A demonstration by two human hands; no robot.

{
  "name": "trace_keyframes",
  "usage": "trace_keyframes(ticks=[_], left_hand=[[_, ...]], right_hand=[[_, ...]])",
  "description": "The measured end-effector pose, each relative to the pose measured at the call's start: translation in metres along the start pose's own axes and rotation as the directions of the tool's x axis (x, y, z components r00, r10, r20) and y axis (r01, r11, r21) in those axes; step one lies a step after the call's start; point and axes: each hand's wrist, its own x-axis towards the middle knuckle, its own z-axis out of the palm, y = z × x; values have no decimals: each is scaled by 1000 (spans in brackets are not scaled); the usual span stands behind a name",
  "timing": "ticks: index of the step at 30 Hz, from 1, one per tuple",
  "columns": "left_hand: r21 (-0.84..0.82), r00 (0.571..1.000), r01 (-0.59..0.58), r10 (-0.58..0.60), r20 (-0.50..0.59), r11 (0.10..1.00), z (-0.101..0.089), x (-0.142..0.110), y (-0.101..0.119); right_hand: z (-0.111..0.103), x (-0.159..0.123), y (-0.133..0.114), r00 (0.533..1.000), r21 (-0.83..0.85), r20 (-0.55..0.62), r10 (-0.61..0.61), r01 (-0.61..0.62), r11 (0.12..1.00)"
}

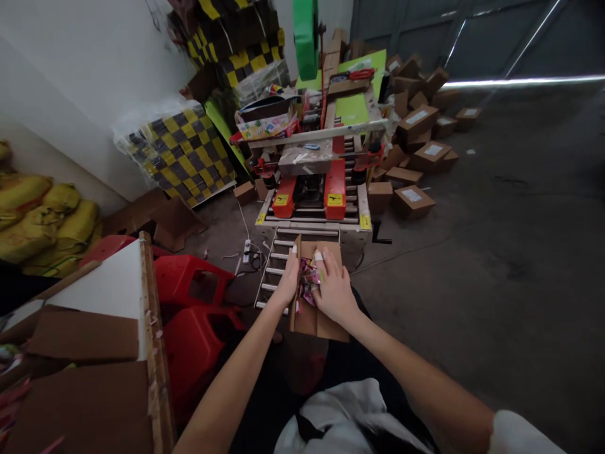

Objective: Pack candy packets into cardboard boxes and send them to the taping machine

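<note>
An open cardboard box (326,321) rests at the near end of the roller conveyor, its flaps raised. Inside it lie pink and purple shiny packets (309,275), partly covered by my fingers. My left hand (287,280) lies flat along the outside of the box's left flap, fingers stretched out. Over the packets and the right flap, my right hand (334,289) is spread with its fingers apart, touching the top of the contents. White coverings show on some fingertips of both hands.
Ahead stands a box-taping machine (309,189) with red side guides over the rollers (276,271). Sealed cartons (413,202) are piled to its right. Red stools (189,284) and a table (151,340) with cardboard stand at left. A power strip (246,251) lies on the floor.
</note>
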Motion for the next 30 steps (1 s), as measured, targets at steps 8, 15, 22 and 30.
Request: trace_keyframes(ticks=[8,15,22,30], left_hand=[[-193,995,-3,22,98,981,-2,4,-4],[-46,997,-27,30,65,999,3,2,-2],[346,996,-86,71,55,934,11,-4,9],[340,1000,10,-15,13,940,14,-10,21]], right_hand=[[-5,-6,15,978,215,-4,-207,203,955],[-12,10,3,960,100,239,-142,121,988],[0,6,-11,983,53,173,-68,59,997],[-3,-5,3,982,416,-186,28,53,908]])
